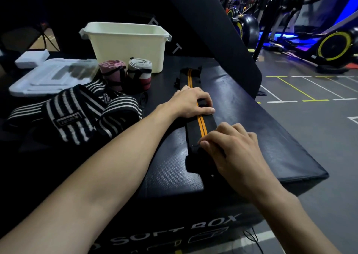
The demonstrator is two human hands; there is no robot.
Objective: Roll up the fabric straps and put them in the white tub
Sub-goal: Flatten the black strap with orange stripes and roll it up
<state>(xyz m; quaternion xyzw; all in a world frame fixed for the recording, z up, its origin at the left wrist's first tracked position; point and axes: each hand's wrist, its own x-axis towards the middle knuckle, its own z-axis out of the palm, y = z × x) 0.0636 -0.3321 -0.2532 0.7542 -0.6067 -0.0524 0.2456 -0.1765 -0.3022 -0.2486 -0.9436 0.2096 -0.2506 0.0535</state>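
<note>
The big black padded box [251, 137] carries everything here, so it is the desk. Far back on it stands the white tub [126, 42], and no strap can be seen inside it from this view. In front of the tub stand two straps that are already rolled: a pink roll [112, 73] and a grey and red roll [139, 73]. To the left lies a loose pile of black and white striped straps [77, 114], and behind that some white foam pieces [50, 75].

The strap being worked on is the black strap with orange lines [201, 124]. It lies flat and long, running from close to the person away toward the tub.

The left hand [190, 102] rests on the strap about halfway along. Its grip is loose, with bent fingers pressing down on the cloth, and I cannot tell if it pinches it. The right hand [230, 149] is at the near end, with its fingers curled over the cloth there. It seems to pinch the end, but the cloth under it is too dark to be sure.

I think the roll should start at the near end and go away along the strap, toward the tub. The right hand is nearer to that end.
</note>
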